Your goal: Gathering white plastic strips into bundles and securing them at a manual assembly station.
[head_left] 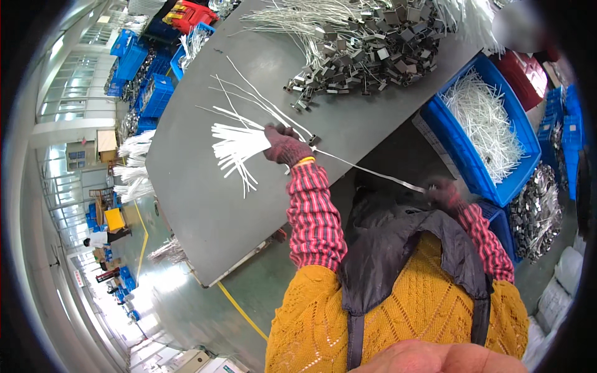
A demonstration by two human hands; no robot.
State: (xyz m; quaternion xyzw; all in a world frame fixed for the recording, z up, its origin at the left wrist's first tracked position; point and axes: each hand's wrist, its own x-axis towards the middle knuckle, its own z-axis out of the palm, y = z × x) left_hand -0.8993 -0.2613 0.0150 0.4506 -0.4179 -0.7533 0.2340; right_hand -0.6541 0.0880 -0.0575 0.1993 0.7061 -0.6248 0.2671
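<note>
The left hand point(287, 146), wearing a dark glove, is gripping a bundle point(239, 146) of white strips over the counter point(205, 205), its fingers pressing together around the strips. The bundle is fanning out toward the counter's left edge, and a few longer strands point(252, 96) are reaching past it toward the counter's far side. A small dark clip point(313, 140) is showing just beside the left hand, over the counter; whether it is touching the fingers, I cannot tell. From beside the clip, a white wire point(367, 168) is stretching across the counter's near edge to the right hand point(443, 193). That hand, gloved too, is hanging off the counter on its near right side and closing on the wire's end, though blur is hiding exactly how the fingers are pinching.

A heap point(379, 53) of dark clips and white wires is covering the counter's far right part. Right of the counter, a blue bin point(460, 152) is holding loose white wires point(485, 121), and a pile point(536, 214) of metal pieces is lying beyond that bin. White bunches point(134, 165) are resting beside the counter's left edge. Well left of the counter, another person point(98, 239) is standing.
</note>
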